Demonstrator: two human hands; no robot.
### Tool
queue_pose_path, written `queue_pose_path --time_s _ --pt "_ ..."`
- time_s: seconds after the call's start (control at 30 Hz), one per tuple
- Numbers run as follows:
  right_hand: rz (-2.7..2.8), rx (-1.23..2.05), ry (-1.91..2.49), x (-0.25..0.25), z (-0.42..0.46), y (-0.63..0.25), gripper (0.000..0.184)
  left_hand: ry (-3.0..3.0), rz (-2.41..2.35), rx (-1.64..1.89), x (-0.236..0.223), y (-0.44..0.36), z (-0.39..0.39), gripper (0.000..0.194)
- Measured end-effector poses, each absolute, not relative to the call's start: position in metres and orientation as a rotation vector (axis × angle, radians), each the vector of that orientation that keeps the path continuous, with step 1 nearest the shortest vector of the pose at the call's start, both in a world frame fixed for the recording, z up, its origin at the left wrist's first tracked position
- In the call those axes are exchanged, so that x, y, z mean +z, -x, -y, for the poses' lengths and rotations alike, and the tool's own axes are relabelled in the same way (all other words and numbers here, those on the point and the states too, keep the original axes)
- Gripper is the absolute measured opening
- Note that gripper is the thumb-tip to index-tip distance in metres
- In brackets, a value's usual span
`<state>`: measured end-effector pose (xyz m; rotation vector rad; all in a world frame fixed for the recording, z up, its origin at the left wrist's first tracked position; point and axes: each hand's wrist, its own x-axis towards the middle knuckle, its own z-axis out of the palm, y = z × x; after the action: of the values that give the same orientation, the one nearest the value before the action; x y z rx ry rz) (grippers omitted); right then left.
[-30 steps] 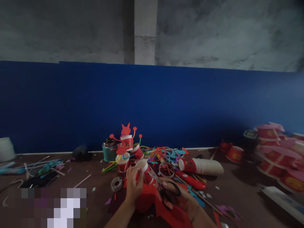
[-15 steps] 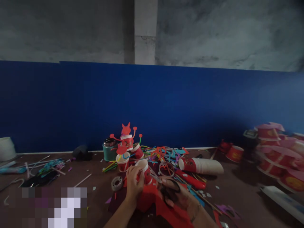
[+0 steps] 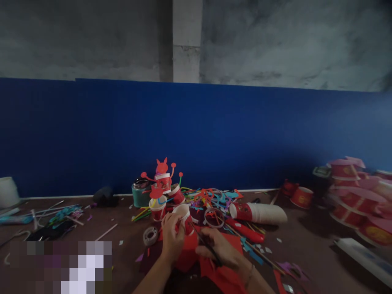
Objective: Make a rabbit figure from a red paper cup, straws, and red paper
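Observation:
My left hand (image 3: 172, 234) is closed round a red and white paper cup (image 3: 186, 221), its white rim tipped up. In my right hand (image 3: 219, 245) is a pair of dark-handled scissors (image 3: 211, 250); the tips point up and left at the cup's right side. Whether the tips touch or pierce the cup, I cannot tell. Under both hands lies red paper (image 3: 187, 255). Behind the left hand stands a decorated paper cup (image 3: 158, 208) with a red paper shape and coloured arms. A roll of tape (image 3: 150, 236) lies left of the left hand.
A stack of paper cups (image 3: 260, 213) lies on its side at the right, near a red tool-like object (image 3: 246, 232). Colourful paper scraps (image 3: 214, 197) spread behind the hands. A teal tin (image 3: 141, 192) stands by a blue partition (image 3: 190, 134). Red paper bowls (image 3: 355, 204) pile up far right.
The scissors have turned in my right hand: their handles now point down toward me and their tips lean against or near the cup. My left hand keeps hold of the cup.

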<state>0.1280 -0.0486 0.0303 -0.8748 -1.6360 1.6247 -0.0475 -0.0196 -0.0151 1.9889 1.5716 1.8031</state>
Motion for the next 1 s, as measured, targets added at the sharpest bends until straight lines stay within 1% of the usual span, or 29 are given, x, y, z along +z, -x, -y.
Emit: queue_pose_path --time_s 0.1,0.2,0.27,0.33,0.47,0.5,0.53,0.63,0.73,0.8,0.83,0.87,1.0 --pt "1.479 1.786 0.803 0.03 0.047 -0.129 0.033 -1.996 -1.577 1.799 -0.014 0.047 0.02 0.015" --pt "1.174 2.042 0.708 0.03 0.043 -0.133 0.045 -2.01 -1.58 1.776 -0.013 0.046 0.021 0.015" --pt "1.037 2.116 0.679 0.029 0.042 -0.133 0.049 -2.006 -1.582 1.78 -0.012 0.046 0.02 0.015" --pt "1.137 2.025 0.726 0.027 0.043 -0.131 0.044 -1.985 -1.586 1.803 -0.013 0.046 0.02 0.015" --pt "1.609 1.564 0.903 0.023 0.048 -0.125 0.029 -1.963 -1.593 1.821 -0.014 0.048 0.019 0.015" --pt "1.651 1.488 0.915 0.023 0.048 -0.124 0.028 -1.966 -1.593 1.821 -0.015 0.048 0.019 0.015" --pt "1.639 1.479 0.908 0.024 0.049 -0.124 0.028 -1.969 -1.594 1.82 -0.015 0.048 0.019 0.015" --pt "1.481 1.68 0.846 0.027 0.049 -0.125 0.027 -1.979 -1.593 1.814 -0.014 0.048 0.02 0.017" --pt "1.158 1.988 0.735 0.03 0.047 -0.128 0.037 -1.993 -1.592 1.81 -0.013 0.047 0.02 0.018" --pt "1.032 2.083 0.694 0.03 0.046 -0.128 0.041 -1.998 -1.59 1.811 -0.012 0.046 0.02 0.017" --pt "1.053 2.075 0.705 0.03 0.046 -0.127 0.041 -1.999 -1.588 1.814 -0.012 0.046 0.02 0.017" --pt "1.165 1.992 0.751 0.029 0.047 -0.126 0.039 -2.003 -1.585 1.813 -0.012 0.046 0.02 0.016" --pt "1.675 1.458 0.964 0.025 0.048 -0.118 0.031 -2.04 -1.556 1.784 -0.013 0.047 0.02 0.015"
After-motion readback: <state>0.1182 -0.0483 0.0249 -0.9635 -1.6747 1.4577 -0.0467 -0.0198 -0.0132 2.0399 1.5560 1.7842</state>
